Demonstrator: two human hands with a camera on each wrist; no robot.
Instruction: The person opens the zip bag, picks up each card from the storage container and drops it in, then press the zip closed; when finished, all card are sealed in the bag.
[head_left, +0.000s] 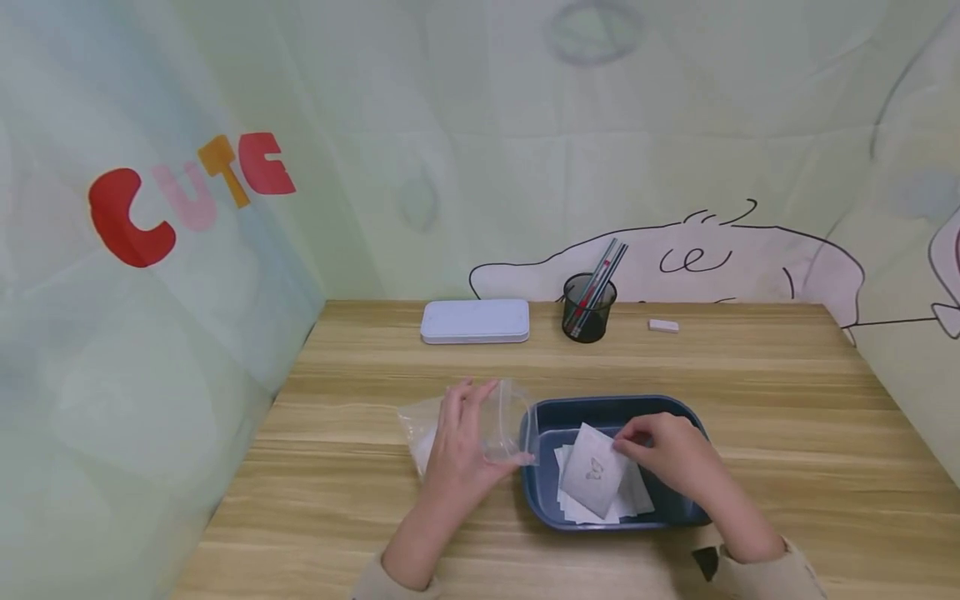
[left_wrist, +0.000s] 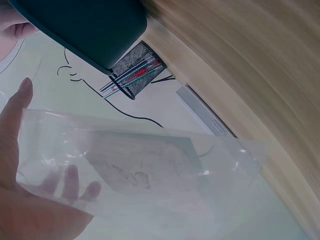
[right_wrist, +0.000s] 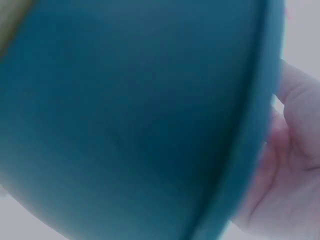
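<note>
head view: on the worktop (head_left: 330,467), the left grip (head_left: 459,442) is curled round the clear bag (head_left: 513,425), just left of the blue tray (head_left: 615,400). the right grip (head_left: 667,450) pinches the right corner of the top card (head_left: 592,471), which lies over other papers (head_left: 637,493) in the tray; drawing it up by that corner alone should avoid dragging those beneath.

left wrist view: a printed sheet (left_wrist: 145,165) appears inside the bag; best keep the bag spread, not crushed.

right wrist view: the tray hides the fingertips, so the pinch cannot be checked here.
</note>
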